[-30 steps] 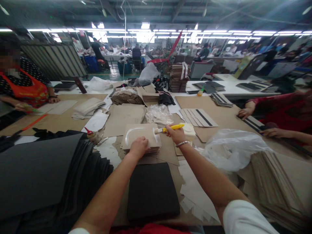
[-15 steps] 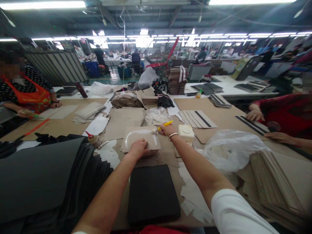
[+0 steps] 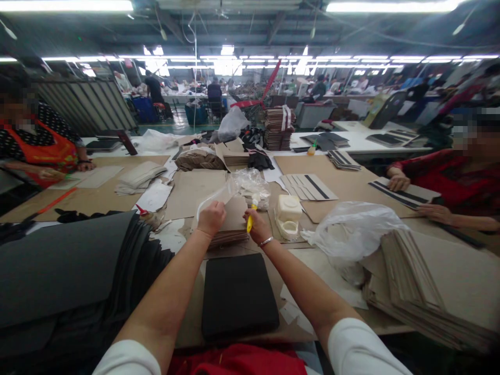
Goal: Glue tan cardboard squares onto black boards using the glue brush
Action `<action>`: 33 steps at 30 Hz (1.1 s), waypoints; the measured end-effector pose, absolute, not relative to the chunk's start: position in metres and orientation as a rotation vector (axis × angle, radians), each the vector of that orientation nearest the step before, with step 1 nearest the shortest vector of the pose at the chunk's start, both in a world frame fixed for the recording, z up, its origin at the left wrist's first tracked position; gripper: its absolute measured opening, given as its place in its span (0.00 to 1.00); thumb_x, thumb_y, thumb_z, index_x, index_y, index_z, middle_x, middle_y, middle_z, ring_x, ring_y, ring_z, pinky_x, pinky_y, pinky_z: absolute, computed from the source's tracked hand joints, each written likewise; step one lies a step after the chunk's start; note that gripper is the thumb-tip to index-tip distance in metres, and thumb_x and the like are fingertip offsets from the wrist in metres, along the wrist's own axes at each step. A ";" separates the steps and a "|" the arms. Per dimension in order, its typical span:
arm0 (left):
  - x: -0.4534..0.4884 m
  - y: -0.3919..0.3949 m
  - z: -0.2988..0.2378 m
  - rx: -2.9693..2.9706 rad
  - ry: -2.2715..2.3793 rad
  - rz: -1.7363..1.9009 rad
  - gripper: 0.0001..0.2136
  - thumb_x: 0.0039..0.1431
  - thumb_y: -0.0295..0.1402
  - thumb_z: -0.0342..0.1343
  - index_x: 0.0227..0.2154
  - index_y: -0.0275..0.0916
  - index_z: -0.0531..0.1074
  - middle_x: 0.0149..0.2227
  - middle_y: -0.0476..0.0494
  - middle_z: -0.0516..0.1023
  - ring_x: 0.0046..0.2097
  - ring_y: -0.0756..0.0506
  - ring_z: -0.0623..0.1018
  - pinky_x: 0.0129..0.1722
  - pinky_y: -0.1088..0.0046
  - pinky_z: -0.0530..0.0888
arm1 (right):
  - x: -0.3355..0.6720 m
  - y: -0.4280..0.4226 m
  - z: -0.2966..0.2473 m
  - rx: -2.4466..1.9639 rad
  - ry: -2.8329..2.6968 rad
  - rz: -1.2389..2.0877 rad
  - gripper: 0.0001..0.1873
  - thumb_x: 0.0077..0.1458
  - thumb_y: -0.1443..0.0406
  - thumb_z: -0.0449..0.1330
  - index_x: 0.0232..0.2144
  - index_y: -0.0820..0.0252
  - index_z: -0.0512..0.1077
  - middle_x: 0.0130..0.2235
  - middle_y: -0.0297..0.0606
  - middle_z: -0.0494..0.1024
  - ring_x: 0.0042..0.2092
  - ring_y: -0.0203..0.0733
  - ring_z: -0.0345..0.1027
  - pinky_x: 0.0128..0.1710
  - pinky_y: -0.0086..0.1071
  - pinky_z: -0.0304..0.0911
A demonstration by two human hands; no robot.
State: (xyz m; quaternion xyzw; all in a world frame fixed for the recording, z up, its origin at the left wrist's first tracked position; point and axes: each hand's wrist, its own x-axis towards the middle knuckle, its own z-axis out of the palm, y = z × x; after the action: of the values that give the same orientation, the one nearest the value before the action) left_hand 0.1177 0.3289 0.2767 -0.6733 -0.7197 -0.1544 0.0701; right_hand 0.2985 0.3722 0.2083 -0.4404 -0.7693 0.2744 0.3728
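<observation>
My left hand [image 3: 212, 217] pinches the near edge of a beige sheet [image 3: 214, 199], which is lifted and tilted, with a whitish wet-looking band along its edge. Below it lies a stack of beige boards [image 3: 236, 212]. My right hand [image 3: 258, 229], at the right side of that stack, is closed around a yellow-handled brush [image 3: 250, 225] with its pale bristles pointing up and away. Right of this hand stands a cream plastic container [image 3: 289, 208] with an opening at its near end. Closer to me lies a black rectangular stack [image 3: 240, 297].
Dark grey sheets [image 3: 58, 265] are piled at left, beside a red-tipped glue bottle [image 3: 148, 216]. A clear plastic bag [image 3: 355, 229] and beige boards [image 3: 425, 281] lie at right. Co-workers sit on both sides; one's hands [image 3: 398, 182] rest on a striped board [image 3: 406, 195].
My left hand has gone from pressing flat on the top sheet to lifting it. My right hand has drawn back toward me, and the brush has turned from lying across the sheet to pointing away.
</observation>
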 end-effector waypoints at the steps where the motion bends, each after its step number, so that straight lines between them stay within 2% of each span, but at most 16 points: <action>1: 0.112 0.324 0.284 -1.878 -2.167 -0.625 0.11 0.59 0.30 0.42 0.35 0.35 0.70 0.39 0.36 0.73 0.40 0.43 0.74 0.38 0.69 0.69 | 0.292 0.371 0.204 -1.149 -2.095 0.607 0.09 0.57 0.62 0.50 0.37 0.57 0.67 0.33 0.39 0.76 0.38 0.40 0.69 0.39 0.31 0.61; 4: 0.093 0.302 0.310 -1.489 -2.110 -1.193 0.06 0.56 0.31 0.47 0.28 0.37 0.67 0.32 0.41 0.72 0.38 0.45 0.74 0.39 0.70 0.71 | 0.278 0.370 0.205 -1.206 -2.200 0.477 0.05 0.54 0.63 0.52 0.32 0.58 0.66 0.31 0.40 0.75 0.38 0.42 0.68 0.40 0.32 0.59; 7: 0.094 0.278 0.319 -1.256 -2.054 -1.952 0.07 0.52 0.35 0.51 0.25 0.37 0.64 0.26 0.50 0.69 0.29 0.51 0.73 0.32 0.72 0.74 | 0.276 0.363 0.218 -1.203 -1.851 0.700 0.09 0.56 0.59 0.51 0.36 0.57 0.62 0.33 0.38 0.75 0.34 0.37 0.68 0.35 0.29 0.60; 10: 0.117 0.258 0.303 -1.070 -1.975 -2.650 0.11 0.47 0.38 0.56 0.25 0.37 0.62 0.24 0.54 0.66 0.23 0.54 0.71 0.26 0.73 0.76 | 0.285 0.345 0.232 -1.062 -1.447 0.944 0.13 0.56 0.54 0.49 0.38 0.56 0.57 0.32 0.34 0.73 0.29 0.33 0.68 0.30 0.26 0.62; 12: 0.138 0.247 0.284 -0.970 -1.939 -2.906 0.12 0.44 0.38 0.58 0.24 0.37 0.62 0.24 0.55 0.66 0.23 0.55 0.71 0.27 0.72 0.76 | 0.296 0.327 0.237 -1.039 -1.356 0.940 0.14 0.54 0.53 0.51 0.36 0.55 0.56 0.29 0.31 0.71 0.27 0.32 0.66 0.28 0.26 0.62; 16: 0.170 0.224 0.257 -0.883 -1.954 -3.147 0.13 0.42 0.37 0.60 0.28 0.37 0.63 0.27 0.53 0.70 0.26 0.53 0.73 0.29 0.71 0.76 | 0.323 0.295 0.236 -1.163 -1.378 0.712 0.12 0.52 0.57 0.54 0.35 0.55 0.57 0.26 0.28 0.67 0.27 0.33 0.63 0.30 0.27 0.63; 20: 0.173 0.200 0.243 -1.076 -2.039 -3.197 0.18 0.46 0.39 0.60 0.39 0.41 0.65 0.36 0.48 0.73 0.32 0.51 0.76 0.31 0.72 0.76 | 0.356 0.272 0.222 -1.245 -1.447 0.599 0.12 0.52 0.59 0.55 0.37 0.55 0.58 0.28 0.29 0.68 0.29 0.33 0.64 0.33 0.28 0.63; 22: 0.163 0.185 0.231 -1.111 -2.210 -3.060 0.19 0.49 0.42 0.58 0.42 0.42 0.64 0.36 0.48 0.74 0.31 0.51 0.76 0.29 0.74 0.75 | 0.375 0.260 0.213 -1.249 -1.502 0.579 0.12 0.52 0.59 0.55 0.37 0.55 0.59 0.28 0.29 0.68 0.29 0.33 0.64 0.34 0.29 0.63; 28: 0.131 0.129 0.167 -1.429 -2.967 -2.142 0.16 0.48 0.46 0.57 0.29 0.35 0.73 0.24 0.49 0.72 0.25 0.52 0.71 0.20 0.79 0.70 | 0.414 0.217 0.171 -1.344 -1.736 0.532 0.11 0.53 0.58 0.55 0.35 0.56 0.62 0.29 0.32 0.71 0.30 0.36 0.67 0.34 0.31 0.64; 33: 0.124 0.105 0.133 -1.293 -3.288 -1.904 0.17 0.46 0.46 0.57 0.26 0.34 0.74 0.19 0.51 0.70 0.20 0.53 0.67 0.15 0.81 0.63 | 0.403 0.213 0.127 -1.401 -1.848 0.520 0.12 0.54 0.56 0.54 0.35 0.57 0.63 0.29 0.34 0.72 0.30 0.37 0.68 0.32 0.32 0.64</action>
State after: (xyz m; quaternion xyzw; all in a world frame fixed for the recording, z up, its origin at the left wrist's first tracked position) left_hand 0.1240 0.1048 0.1325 -0.2920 -0.7427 -0.4301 -0.4221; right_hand 0.4027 0.2129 0.1270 -0.5469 -0.7214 0.2031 0.3731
